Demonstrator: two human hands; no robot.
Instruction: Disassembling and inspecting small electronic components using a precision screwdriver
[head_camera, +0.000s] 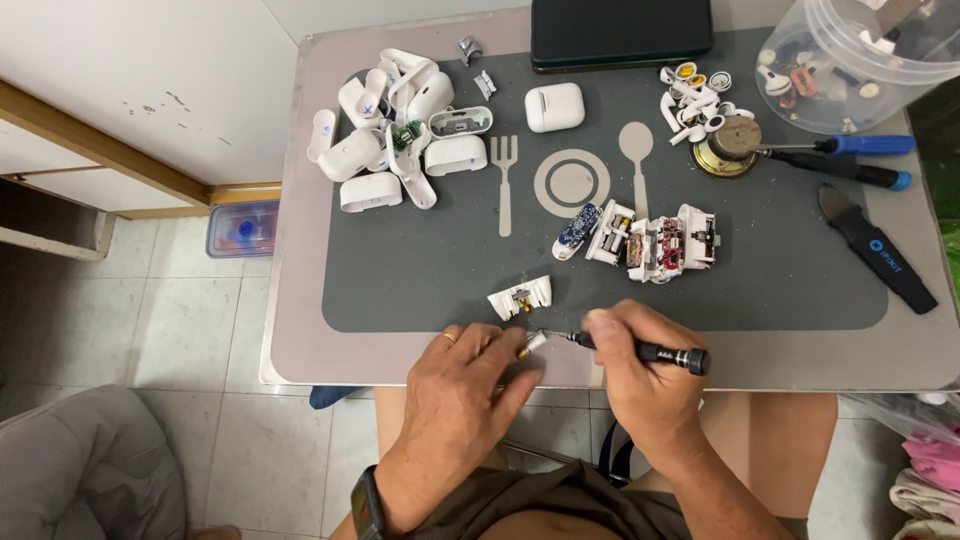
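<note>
My left hand (462, 385) pinches a small white part (533, 343) at the table's front edge. My right hand (630, 362) grips a thin black precision screwdriver (660, 354), its tip touching that part. Just beyond my fingers lies an opened white earbud-case piece (520, 298) with a metal bit inside. Further right on the grey mat (420, 270) sit several disassembled case innards and a blue circuit board (645, 240).
A heap of white case shells (395, 130) lies at the back left, a closed white case (554, 107) mid-back. Loose earbuds (695, 100), a round speaker (732, 142), two blue-tipped screwdrivers (850, 158), a black pry tool (878, 248) and a clear tub (860, 60) fill the right.
</note>
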